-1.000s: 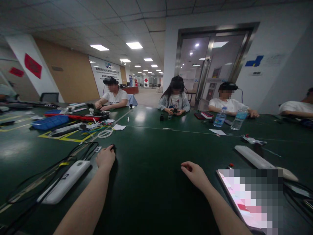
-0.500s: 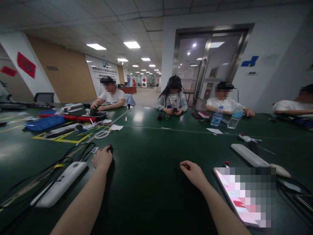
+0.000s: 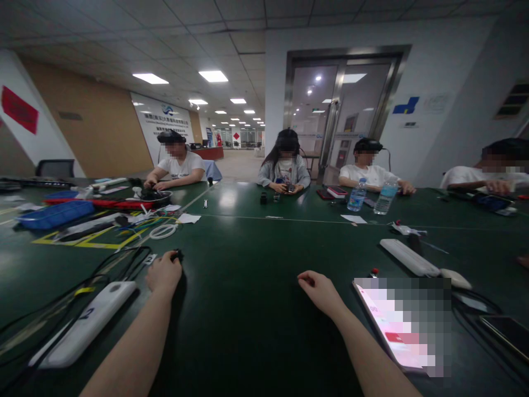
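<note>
My left hand rests on the green table, its fingers closed round a small black object. Only the tip of that object shows past the fingertips, so its kind is unclear. To the right, my right hand lies on its side with curled fingers and thumb drawn together; nothing shows in it. Nearest to it is a phone-like device with a lit pink screen, partly blurred out. Beside my left forearm lies a white power bank-like case marked 2, with black cables near it.
Farther left are a blue tray, loose wires and a coiled white cable. Two water bottles stand at the right. A second long white case and a dark phone lie near the right side. Several people sit across the table.
The view has turned slightly right, so most things sit farther left. My hands hold nearly the same poses on the table. The hands of the person at the far right have come into view.
</note>
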{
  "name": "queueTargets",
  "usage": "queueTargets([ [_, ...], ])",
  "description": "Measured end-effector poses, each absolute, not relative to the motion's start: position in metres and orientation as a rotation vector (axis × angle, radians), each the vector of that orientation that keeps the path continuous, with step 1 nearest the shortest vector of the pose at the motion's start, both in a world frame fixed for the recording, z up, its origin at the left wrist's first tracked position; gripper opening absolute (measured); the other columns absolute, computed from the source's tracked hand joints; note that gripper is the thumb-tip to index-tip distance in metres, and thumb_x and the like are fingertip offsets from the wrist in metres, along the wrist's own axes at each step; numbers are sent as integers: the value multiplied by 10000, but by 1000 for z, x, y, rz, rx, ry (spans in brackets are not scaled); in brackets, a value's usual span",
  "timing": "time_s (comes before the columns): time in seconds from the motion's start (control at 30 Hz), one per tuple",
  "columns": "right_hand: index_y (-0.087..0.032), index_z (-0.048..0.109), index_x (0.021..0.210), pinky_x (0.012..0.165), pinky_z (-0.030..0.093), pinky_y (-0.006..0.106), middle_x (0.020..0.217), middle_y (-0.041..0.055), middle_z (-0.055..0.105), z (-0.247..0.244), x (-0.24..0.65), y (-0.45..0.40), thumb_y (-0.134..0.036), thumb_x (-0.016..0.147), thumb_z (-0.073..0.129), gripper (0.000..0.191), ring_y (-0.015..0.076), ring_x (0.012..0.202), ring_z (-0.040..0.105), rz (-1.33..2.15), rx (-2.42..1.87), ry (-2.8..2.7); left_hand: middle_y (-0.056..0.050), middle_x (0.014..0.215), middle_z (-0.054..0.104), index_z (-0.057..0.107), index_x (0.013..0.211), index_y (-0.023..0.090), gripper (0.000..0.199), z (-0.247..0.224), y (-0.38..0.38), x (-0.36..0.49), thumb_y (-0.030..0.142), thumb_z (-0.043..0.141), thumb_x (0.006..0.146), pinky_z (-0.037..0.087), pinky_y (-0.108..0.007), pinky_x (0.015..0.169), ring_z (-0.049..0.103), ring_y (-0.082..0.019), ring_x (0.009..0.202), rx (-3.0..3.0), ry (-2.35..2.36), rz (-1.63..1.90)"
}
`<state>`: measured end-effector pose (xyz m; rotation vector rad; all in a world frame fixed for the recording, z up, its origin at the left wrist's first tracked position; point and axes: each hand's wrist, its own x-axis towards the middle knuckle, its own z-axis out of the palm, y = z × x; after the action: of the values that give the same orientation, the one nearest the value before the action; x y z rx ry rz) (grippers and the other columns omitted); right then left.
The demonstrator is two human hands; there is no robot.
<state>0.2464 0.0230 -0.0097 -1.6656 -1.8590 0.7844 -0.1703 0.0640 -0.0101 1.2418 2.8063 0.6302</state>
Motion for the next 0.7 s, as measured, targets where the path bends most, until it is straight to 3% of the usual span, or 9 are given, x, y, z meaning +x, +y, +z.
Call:
queueTargets([
  [0.53,-203,653,981,678,448,288,846,36,658,-7,246,21,-320,820,501,250,177,775,604,825,-1662,-1841,-128,1207,561,570,1179,274,400,-8,63,-165,363,378,840,442,-471,843,526,-337,1096,1319,2760,641],
  [0.7,-214,659,960,674,448,297,829,29,654,-9,246,22,-322,806,519,234,179,761,603,816,-1665,-1824,-125,1222,559,502,1246,253,416,-9,66,-140,348,386,858,432,-469,862,533,-328,1093,1556,2625,615],
])
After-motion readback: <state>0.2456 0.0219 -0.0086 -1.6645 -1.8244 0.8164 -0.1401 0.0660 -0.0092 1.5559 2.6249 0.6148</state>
